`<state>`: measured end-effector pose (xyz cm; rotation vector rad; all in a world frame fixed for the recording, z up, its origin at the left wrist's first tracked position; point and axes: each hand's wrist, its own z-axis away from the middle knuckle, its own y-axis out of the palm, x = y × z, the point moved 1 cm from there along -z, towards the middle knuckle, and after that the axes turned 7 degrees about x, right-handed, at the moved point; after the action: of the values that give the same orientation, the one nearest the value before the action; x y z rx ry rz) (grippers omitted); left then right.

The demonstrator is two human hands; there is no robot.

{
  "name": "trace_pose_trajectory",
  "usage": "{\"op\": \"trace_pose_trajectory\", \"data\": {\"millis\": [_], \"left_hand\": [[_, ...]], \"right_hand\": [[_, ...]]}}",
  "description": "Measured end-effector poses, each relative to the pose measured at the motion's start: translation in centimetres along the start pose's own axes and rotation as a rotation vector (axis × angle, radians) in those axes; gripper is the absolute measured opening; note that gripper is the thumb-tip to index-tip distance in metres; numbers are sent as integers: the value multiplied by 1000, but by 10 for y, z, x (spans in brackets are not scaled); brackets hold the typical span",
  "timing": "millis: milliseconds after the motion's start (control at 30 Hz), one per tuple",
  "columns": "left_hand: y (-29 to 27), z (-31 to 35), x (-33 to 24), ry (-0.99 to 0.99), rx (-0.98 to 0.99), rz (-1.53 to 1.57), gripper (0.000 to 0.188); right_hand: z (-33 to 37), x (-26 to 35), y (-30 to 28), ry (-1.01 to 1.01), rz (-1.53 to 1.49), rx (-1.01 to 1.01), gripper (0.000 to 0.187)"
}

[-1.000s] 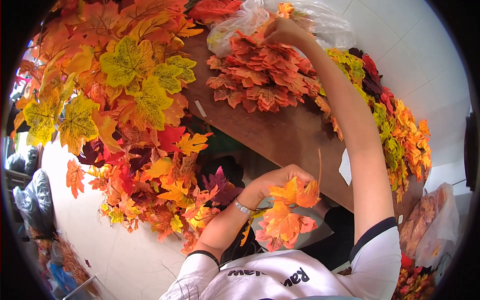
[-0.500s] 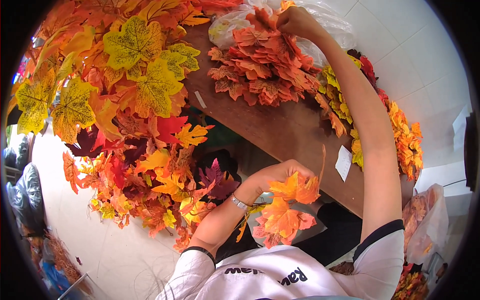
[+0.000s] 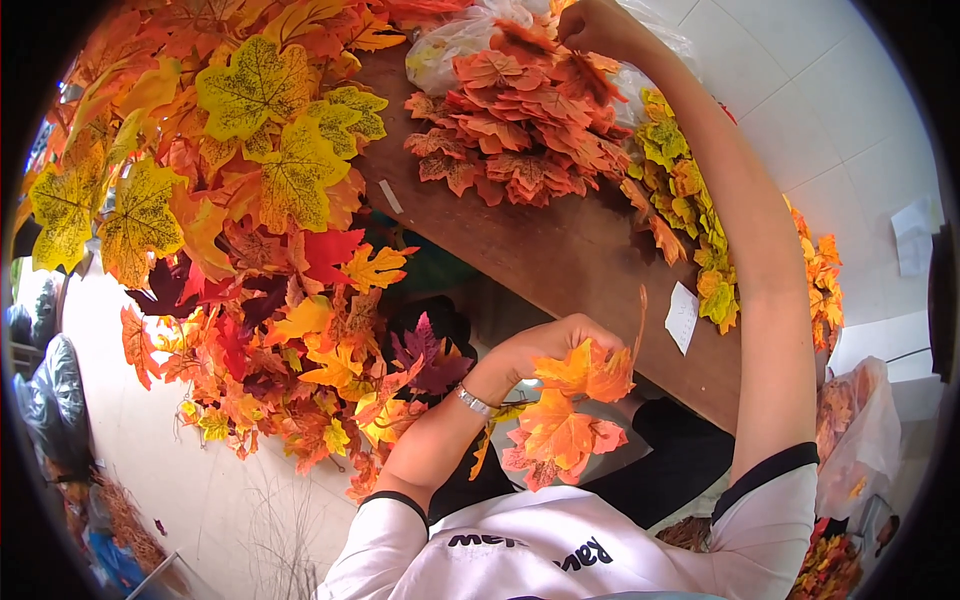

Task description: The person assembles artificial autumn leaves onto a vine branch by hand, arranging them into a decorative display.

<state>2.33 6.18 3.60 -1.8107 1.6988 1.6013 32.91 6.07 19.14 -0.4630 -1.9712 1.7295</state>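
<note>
My left hand (image 3: pixel 572 338) is closed around a sprig of artificial maple leaves (image 3: pixel 562 425). Its orange and coral leaves hang below the fingers, and a thin brown stem sticks up past them. At the far end of the table, my right hand (image 3: pixel 592 22) reaches to the back of a pile of red-orange artificial leaves (image 3: pixel 520 130). Its fingers are curled down by the top leaves; what lies between them is hidden. A row of yellow-green leaves (image 3: pixel 672 180) lies beside my right forearm, with a few loose orange leaves (image 3: pixel 655 225) near it.
The brown wooden table (image 3: pixel 480 230) runs diagonally in front of me. A large hanging mass of autumn leaf garlands (image 3: pixel 250 260) fills the left. Clear plastic (image 3: pixel 440 50) lies behind the pile. A white paper slip (image 3: pixel 682 317) sits on the table. A bag of leaves (image 3: pixel 855 430) stands at right.
My right hand has moved slightly farther away over the back of the pile, and its forearm has swung a little right. My left hand keeps the sprig almost in place.
</note>
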Motion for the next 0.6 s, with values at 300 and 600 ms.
{"op": "trace_pose_trajectory", "data": {"millis": [300,600], "left_hand": [[1,-2,1,17,17,12,16],[-3,-1,5,12,30,5,16]], "right_hand": [[10,-5,18,37,-6,91,14],[17,-12,31,99,-154,98,20]]}}
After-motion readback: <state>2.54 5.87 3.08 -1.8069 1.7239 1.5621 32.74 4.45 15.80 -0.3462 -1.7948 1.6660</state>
